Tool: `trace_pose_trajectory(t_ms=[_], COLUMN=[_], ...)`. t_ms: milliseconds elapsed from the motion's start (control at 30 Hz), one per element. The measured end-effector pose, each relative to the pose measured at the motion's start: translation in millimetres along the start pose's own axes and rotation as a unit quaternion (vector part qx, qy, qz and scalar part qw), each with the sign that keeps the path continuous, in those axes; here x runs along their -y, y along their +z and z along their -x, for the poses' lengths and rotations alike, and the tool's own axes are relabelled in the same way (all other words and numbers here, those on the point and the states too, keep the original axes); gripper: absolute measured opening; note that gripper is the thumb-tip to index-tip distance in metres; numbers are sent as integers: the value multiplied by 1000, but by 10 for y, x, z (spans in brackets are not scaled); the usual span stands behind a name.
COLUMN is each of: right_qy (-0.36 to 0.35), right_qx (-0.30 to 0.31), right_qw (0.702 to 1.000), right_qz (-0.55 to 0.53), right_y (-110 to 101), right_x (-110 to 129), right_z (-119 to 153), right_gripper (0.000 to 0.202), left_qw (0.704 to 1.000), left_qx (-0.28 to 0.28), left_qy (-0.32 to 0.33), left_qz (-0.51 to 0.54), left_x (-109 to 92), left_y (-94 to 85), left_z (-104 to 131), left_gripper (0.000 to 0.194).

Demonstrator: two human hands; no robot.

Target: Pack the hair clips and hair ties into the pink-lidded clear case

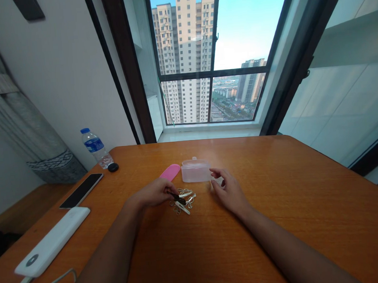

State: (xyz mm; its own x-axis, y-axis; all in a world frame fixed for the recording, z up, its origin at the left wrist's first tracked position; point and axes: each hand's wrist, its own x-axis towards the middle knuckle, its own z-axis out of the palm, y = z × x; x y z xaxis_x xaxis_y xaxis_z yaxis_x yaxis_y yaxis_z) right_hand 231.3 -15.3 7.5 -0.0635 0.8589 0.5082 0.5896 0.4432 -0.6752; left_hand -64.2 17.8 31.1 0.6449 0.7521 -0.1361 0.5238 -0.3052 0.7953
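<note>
Our left hand [157, 193] pinches a black clip [180, 200] | our right hand [228, 191], fingers parted beside the box [196, 172], visibly holds nothing | silver clips [182, 208] lie loose outside, mid-frame; box contents we can't tell

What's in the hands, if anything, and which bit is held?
The left hand seems to pinch a small dark thing by its left end, beside silvery clips. The right hand is by the clear box; whether it grips anything can't be told.
</note>
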Motion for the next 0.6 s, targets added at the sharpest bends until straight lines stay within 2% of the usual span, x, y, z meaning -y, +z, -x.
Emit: trace_pose_trajectory(t_ms=[300, 467, 600], right_qy=[0, -12, -21], right_qx=[29, 44, 60], right_qw=[1000, 999, 998], right_qz=[7, 10, 8], right_y=[-12, -13, -17], right_x=[41, 73, 93], right_z=[5, 13, 27], right_gripper=[31, 26, 25], left_qw=[998, 999, 994], left_qx=[-13, -31, -58], left_qy=[19, 25, 31], left_qz=[67, 6, -87], left_x=[-20, -9, -21], left_y=[69, 53, 11], left_z=[-26, -28, -6], left_gripper=[26, 24, 22])
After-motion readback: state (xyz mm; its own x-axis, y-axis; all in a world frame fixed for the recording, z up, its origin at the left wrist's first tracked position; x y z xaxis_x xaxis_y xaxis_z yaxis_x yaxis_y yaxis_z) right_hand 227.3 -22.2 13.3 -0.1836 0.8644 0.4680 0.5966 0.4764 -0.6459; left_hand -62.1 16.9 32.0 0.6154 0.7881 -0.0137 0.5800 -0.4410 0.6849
